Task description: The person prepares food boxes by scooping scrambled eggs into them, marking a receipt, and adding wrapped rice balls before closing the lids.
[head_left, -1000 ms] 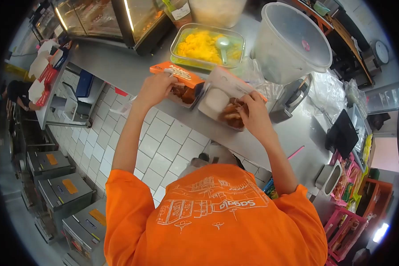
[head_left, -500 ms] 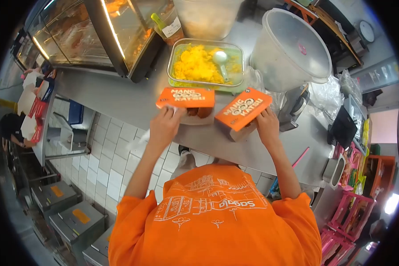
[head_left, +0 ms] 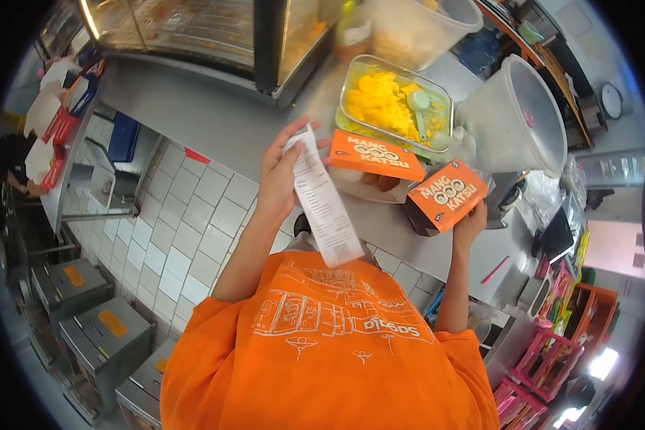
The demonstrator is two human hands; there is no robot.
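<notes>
A long printed paper receipt (head_left: pixel 324 197) hangs from my left hand (head_left: pixel 283 161), pinched near its top end. Just right of it, an orange-lidded box (head_left: pixel 377 154) sits on the metal counter (head_left: pixel 244 143), with brown food showing under its lid. My right hand (head_left: pixel 471 221) grips the right side of a second orange box (head_left: pixel 448 196); its fingers are partly hidden by the box. Behind the boxes stands a glass tray (head_left: pixel 342 107) of yellow food (head_left: pixel 380 100), with a pale green scoop (head_left: pixel 418 102) lying in it.
A glass display case (head_left: pixel 193 36) stands at the back left. Large translucent tubs (head_left: pixel 512 115) are behind and right of the tray. A pink stick (head_left: pixel 495 270) lies on the counter's right part. Another person (head_left: pixel 13 154) is at the far left.
My left hand has left the first box and now holds the receipt up at its left. My right hand stays on the second box. The view has turned, shifting the counter items rightward.
</notes>
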